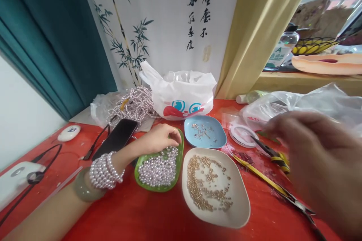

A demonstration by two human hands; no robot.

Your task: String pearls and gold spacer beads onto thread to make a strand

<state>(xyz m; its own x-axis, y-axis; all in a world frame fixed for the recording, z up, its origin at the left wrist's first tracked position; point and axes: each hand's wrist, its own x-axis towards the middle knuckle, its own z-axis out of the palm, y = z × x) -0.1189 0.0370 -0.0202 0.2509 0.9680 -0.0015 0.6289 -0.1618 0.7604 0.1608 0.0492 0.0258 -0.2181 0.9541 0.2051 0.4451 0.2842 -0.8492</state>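
My left hand [158,138] reaches into a green dish [137,171] filled with pale pearl beads [158,167], its fingers curled down onto the beads at the far end. Several pearl bracelets [104,171] and a jade bangle [85,191] sit on that wrist. My right hand [319,162] hovers blurred at the right, close to the camera, above yellow-handled pliers [278,156]; its fingers are smeared by motion. A white dish [240,203] of small gold beads lies in front. A blue dish [217,130] holds metal findings.
A black phone [117,137] lies left of the green dish. Behind are a white plastic bag [181,92], a heap of pearl strands [135,103] and a roll of clear cord [243,135]. Yellow tweezers [260,175] lie on the red table [141,214]. Clear bags are at the right.
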